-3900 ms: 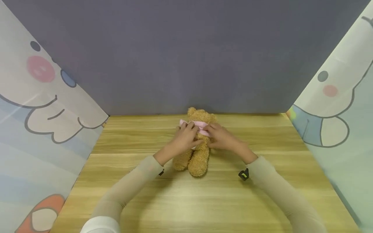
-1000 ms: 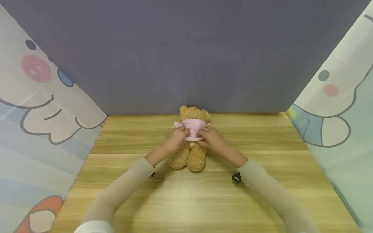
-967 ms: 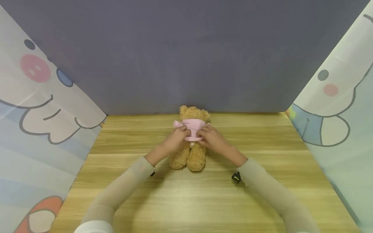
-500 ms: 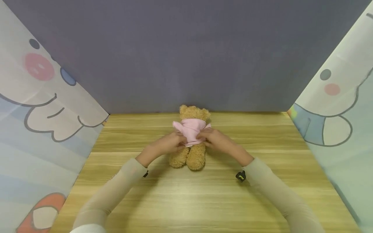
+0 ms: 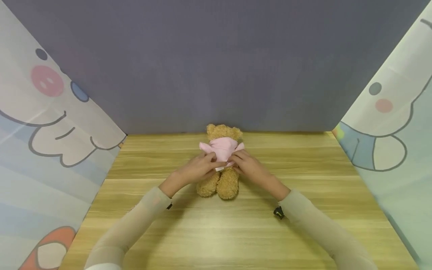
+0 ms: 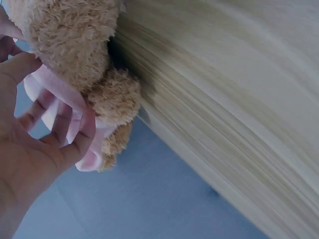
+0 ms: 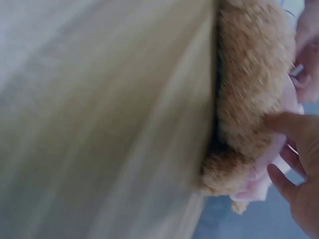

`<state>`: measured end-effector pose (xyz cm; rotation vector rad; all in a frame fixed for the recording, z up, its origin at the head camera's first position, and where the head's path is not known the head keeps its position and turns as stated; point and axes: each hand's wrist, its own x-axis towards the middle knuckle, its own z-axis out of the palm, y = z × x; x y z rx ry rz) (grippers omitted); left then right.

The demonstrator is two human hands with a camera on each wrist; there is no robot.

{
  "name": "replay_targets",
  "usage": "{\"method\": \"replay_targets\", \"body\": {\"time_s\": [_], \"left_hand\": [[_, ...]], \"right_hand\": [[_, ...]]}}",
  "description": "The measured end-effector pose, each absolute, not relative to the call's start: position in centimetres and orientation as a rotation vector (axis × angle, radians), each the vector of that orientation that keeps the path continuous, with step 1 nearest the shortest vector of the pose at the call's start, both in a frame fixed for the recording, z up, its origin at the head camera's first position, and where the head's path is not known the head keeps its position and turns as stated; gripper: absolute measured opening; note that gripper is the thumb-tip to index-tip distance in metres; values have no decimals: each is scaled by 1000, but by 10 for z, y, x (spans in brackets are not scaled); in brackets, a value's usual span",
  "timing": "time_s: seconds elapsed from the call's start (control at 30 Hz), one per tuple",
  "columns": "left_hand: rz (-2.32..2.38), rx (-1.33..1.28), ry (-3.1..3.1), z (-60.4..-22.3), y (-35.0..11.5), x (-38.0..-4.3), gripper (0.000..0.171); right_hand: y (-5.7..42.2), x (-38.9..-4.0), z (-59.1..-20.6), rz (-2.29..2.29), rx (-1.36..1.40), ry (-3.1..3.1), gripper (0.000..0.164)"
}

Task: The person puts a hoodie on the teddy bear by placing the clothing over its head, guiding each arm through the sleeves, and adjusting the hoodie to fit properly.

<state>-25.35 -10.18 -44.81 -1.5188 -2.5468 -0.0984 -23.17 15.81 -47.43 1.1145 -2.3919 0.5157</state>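
A tan teddy bear (image 5: 227, 185) lies on the wooden table, head away from me, legs toward me. Around its torso is a pink doll shirt (image 5: 222, 147) with short sleeves sticking out; a white tag (image 5: 219, 169) shows at the hem. My left hand (image 5: 197, 167) holds the shirt's lower left edge, thumb lying along the hem. On the other side my right hand (image 5: 253, 171) holds the lower right edge with bent fingers. The left wrist view shows curled fingers (image 6: 84, 132) over the pink cloth. The right thumb (image 7: 281, 122) touches the fur.
The wooden table (image 5: 216, 232) ends at a dark grey panel (image 5: 222, 67) behind the bear's head. Printed cartoon panels (image 5: 47, 138) flank the table on both sides. A small black strap piece (image 5: 278, 212) hangs at the right wrist.
The bunched pink shirt has been drawn down over the bear's torso. The hem now sits lower with its tag showing, and both hands have moved down with it.
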Motion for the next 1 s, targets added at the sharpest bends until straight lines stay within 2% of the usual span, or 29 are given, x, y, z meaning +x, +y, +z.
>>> {"method": "replay_targets", "body": {"time_s": [0.17,0.3,0.43,0.53,0.67,0.87,1.0], "left_hand": [[27,-1347,-2624,-445,-89,-252,54],[162,-1225,-2707,-447,-83,-250,60],[147,-1200,-2736,-449,-78,-250,64],[65,-1220,-2756,-446,-74,-252,60],[-19,-1218,-2804,-441,-74,-253,59],[-166,-1217,-2936,-443,-76,-253,86],[-375,-1271,-2947,-443,-81,-257,85]], "right_hand": [[156,-235,-476,479,1073,-2487,17],[157,-232,-477,365,1110,-2545,14],[155,-227,-474,382,1032,-2669,9],[154,-228,-470,502,981,-2772,10],[154,-233,-463,598,1042,-2832,6],[146,-237,-466,638,908,-2906,19],[142,-233,-468,624,771,-2943,21]]}}
